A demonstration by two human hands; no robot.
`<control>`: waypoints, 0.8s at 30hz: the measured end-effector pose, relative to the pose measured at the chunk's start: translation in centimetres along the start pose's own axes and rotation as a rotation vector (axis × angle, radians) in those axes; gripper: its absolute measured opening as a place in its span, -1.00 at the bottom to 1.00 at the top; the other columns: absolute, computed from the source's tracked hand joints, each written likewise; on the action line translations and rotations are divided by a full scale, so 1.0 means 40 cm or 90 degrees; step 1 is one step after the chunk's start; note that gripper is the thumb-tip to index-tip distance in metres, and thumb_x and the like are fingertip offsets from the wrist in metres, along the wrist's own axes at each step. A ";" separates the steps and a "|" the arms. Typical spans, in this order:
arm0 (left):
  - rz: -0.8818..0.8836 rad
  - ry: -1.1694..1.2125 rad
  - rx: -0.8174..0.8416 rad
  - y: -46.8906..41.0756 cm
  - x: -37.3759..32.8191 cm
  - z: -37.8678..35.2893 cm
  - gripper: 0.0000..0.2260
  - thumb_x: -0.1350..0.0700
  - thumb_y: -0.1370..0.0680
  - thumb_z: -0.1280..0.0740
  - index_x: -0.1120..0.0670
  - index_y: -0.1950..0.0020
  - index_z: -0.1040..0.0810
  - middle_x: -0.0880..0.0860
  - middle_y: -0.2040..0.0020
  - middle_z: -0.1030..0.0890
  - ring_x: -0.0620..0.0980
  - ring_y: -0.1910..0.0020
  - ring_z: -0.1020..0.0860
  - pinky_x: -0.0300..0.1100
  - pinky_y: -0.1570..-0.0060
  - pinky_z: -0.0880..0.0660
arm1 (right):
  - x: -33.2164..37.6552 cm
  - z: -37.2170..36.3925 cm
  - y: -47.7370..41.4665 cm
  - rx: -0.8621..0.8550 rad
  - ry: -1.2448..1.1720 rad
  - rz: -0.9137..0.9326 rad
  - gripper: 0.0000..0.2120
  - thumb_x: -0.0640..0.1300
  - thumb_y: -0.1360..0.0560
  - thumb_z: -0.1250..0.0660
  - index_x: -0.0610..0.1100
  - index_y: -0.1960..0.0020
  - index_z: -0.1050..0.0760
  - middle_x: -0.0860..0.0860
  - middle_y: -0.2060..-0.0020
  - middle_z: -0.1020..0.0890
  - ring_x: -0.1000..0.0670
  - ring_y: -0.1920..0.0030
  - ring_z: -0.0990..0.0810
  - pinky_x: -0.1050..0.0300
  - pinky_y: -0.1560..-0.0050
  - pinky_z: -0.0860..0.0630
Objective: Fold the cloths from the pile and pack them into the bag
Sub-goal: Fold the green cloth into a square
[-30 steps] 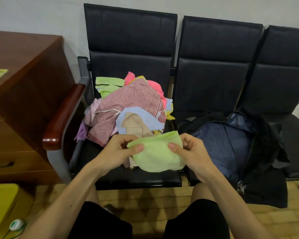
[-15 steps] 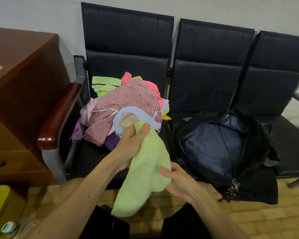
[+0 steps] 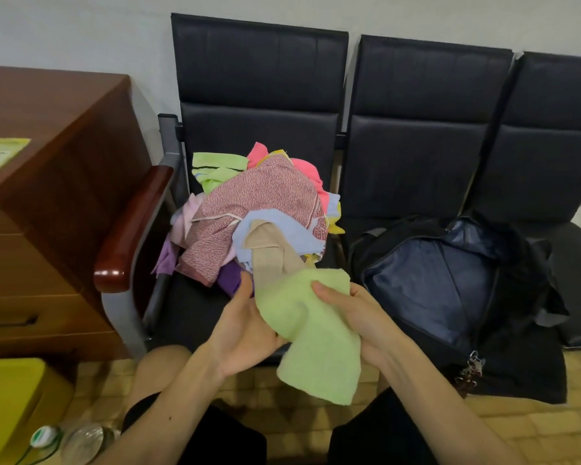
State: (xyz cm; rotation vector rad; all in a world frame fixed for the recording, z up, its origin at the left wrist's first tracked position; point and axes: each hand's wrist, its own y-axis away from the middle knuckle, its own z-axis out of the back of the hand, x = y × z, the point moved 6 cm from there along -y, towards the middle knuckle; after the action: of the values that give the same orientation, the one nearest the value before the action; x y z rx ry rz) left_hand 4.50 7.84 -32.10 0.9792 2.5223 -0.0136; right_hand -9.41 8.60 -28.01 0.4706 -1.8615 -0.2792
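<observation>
Fluffy light-green terry cloth (image 3: 316,333), folded, drooping; grasped by left hand (image 3: 245,333) beneath, right hand (image 3: 356,317) thumb-on-top.

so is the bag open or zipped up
Open. The bag lies on the middle seat with its flap thrown back, and the blue lining shows. No cloths are visible inside.

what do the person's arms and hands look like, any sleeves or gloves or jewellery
Both arms are bare from wrist to as far up as the frame shows, with no sleeves in view. The left hand and right hand wear no gloves, and no rings, watch or bracelets show. A small dark mark sits on the left forearm. Black shorts cover the thighs.
</observation>
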 end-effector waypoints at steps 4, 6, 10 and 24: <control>-0.042 -0.300 -0.191 0.002 -0.008 0.022 -0.56 0.14 -0.47 -0.42 0.29 -0.31 -0.54 0.22 -0.19 -0.65 0.12 -0.14 -0.65 -0.09 0.02 -0.62 | -0.017 0.048 -0.006 -0.024 0.031 -0.074 -0.72 -0.19 -0.54 -0.39 -0.32 -0.19 -0.59 -0.24 -0.03 -0.69 -0.15 0.05 -0.71 0.03 0.15 -0.66; -0.038 -0.391 -0.233 0.000 -0.013 0.035 -0.61 0.15 -0.45 -0.40 0.27 -0.25 -0.59 0.20 -0.13 -0.68 0.10 -0.11 -0.67 -0.12 0.03 -0.63 | -0.035 0.075 -0.003 -0.023 0.073 -0.116 -0.73 -0.18 -0.54 -0.39 -0.31 -0.17 -0.61 -0.22 -0.01 -0.70 -0.11 0.11 -0.71 0.08 0.21 -0.65; 0.026 -0.481 -0.275 -0.002 -0.003 0.062 -0.74 0.16 -0.55 -0.39 0.19 -0.21 -0.62 0.15 -0.11 -0.70 0.08 -0.11 -0.67 -0.09 0.01 -0.64 | -0.065 0.119 -0.009 -0.036 0.116 -0.148 -0.75 -0.17 -0.55 -0.39 -0.27 -0.17 -0.61 -0.19 -0.02 -0.71 -0.10 0.08 -0.71 0.08 0.18 -0.64; -0.294 -0.761 -0.031 -0.055 -0.272 -0.349 -0.65 0.33 -0.50 -0.35 0.00 -0.20 -0.66 0.05 -0.11 -0.71 0.05 -0.14 -0.65 -0.11 -0.07 -0.61 | 0.391 0.062 0.071 0.064 0.252 0.313 -0.75 -0.18 -0.33 -0.47 -0.06 -0.01 -0.70 -0.02 0.05 -0.73 -0.05 0.01 -0.68 -0.01 -0.08 -0.60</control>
State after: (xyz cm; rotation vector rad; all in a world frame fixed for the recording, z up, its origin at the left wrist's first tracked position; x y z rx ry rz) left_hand 4.80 1.47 -15.44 0.1773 1.5334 -0.5081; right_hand -16.65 3.97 -14.40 0.1096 -1.5435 0.2264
